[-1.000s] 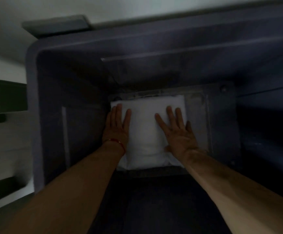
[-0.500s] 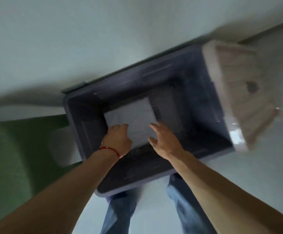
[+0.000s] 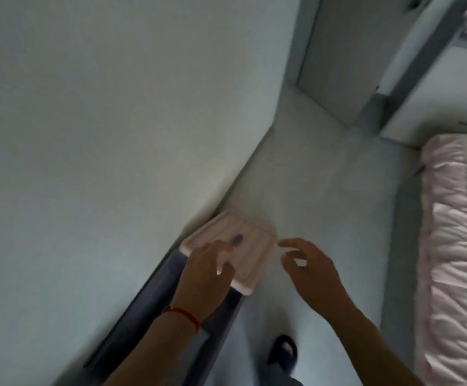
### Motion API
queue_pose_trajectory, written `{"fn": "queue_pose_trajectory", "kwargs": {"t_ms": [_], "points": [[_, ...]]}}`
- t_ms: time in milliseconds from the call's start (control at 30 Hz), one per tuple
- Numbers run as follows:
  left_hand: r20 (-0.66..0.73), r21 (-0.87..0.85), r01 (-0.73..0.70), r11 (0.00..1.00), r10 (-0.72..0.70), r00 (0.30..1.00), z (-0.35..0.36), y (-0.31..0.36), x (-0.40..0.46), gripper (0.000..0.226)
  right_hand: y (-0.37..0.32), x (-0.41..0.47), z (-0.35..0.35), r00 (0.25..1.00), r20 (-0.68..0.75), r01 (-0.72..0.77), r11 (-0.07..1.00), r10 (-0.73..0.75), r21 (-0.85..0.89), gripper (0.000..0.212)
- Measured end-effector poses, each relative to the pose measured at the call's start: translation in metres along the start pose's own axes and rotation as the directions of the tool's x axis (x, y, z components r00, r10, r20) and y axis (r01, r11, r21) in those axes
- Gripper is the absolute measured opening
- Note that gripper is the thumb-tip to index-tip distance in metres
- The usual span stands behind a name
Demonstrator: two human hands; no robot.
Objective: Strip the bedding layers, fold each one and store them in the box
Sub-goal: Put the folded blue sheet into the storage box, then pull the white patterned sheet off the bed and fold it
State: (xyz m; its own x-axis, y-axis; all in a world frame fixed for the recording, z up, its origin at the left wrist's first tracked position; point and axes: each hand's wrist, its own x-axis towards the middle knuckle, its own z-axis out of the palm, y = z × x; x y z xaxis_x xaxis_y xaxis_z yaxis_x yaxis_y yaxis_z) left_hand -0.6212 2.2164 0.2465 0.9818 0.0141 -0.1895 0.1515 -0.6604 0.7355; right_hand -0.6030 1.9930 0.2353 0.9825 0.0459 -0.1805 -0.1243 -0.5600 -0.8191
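The dark grey storage box (image 3: 154, 299) stands on the floor along the wall, and my left arm covers most of its opening. Its pale pink lid (image 3: 251, 246) hangs at the box's far end. My left hand (image 3: 204, 277), with a red string at the wrist, hovers in front of the lid with loosely curled fingers and holds nothing. My right hand (image 3: 310, 266) hangs over the floor just right of the lid, fingers relaxed and empty. The bed (image 3: 455, 246) at the right edge wears a pink quilted layer. The folded white bedding is hidden from view.
A plain wall (image 3: 101, 135) fills the left side. A grey door (image 3: 338, 51) stands at the back. A pale strip of floor (image 3: 324, 176) runs between box and bed. My foot in a dark slipper (image 3: 282, 352) stands beside the box.
Both hands have come up out of the box, leaving the folded white bedding inside. My view has swung right, away from the box's interior and toward the floor and bed.
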Motion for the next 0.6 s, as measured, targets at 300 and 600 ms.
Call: {"fn": "queue_pose_trajectory", "kwargs": {"t_ms": [300, 600], "points": [[0.127, -0.092, -0.345, 0.934, 0.355, 0.926, 0.067, 0.253, 0.053, 0.035, 0.032, -0.019, -0.225, 0.873, -0.478, 0.010, 0.977, 0.095, 0.212, 0.028], [0.288, -0.284, -0.430, 0.857, 0.504, 0.814, 0.201, 0.399, 0.123, 0.039, 0.100, -0.001, -0.362, 0.676, -0.707, -0.036, 0.967, 0.210, 0.252, 0.019]]}}
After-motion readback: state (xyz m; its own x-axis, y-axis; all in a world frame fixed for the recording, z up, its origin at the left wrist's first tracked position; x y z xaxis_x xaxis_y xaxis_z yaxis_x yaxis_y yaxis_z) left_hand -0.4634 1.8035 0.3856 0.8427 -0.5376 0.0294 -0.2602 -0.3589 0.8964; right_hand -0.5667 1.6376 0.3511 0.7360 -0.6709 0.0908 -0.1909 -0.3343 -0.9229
